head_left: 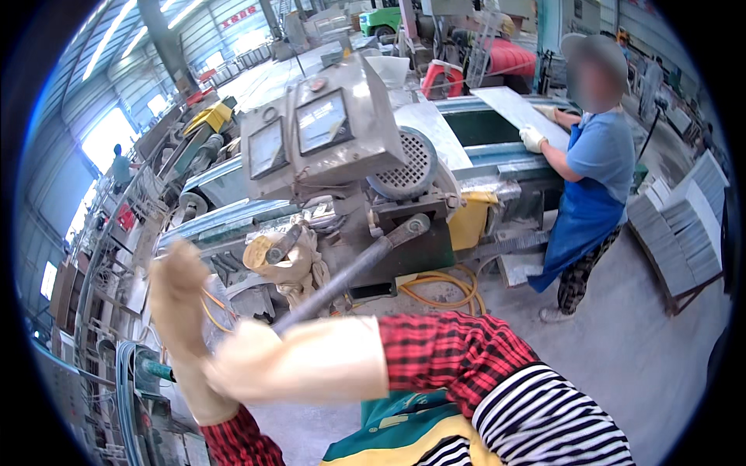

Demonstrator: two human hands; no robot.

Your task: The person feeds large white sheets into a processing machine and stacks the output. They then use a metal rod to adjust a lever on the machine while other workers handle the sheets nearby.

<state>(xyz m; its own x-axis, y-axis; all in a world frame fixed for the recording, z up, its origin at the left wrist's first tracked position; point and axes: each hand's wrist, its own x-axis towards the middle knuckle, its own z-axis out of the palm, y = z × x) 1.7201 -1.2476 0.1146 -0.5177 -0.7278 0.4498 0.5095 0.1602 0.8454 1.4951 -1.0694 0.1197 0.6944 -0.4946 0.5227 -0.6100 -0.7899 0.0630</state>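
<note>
Both my hands wear long cream rubber gloves, with red-and-black plaid sleeves behind the cuffs. My left hand (180, 291) is raised on the left, smeared by motion, so its fingers cannot be made out. Across the left glove's cuff lies my right hand (242, 359), also blurred. A grey metal lever bar (342, 279) slopes down from the machine and its lower end disappears at the right glove; whether the hand grips it is not clear. Beyond stands the machine's grey metal housing (318, 128) with two small windows, beside a motor with a round grille (402, 163).
At right a co-worker in a blue apron (579, 198) and white gloves holds a pale slab (521, 113) over the bench. Stacked grey slabs (680, 225) stand on a rack far right. Yellow hose (443, 287) coils below the machine. A yellow bin (471, 221) sits beside it.
</note>
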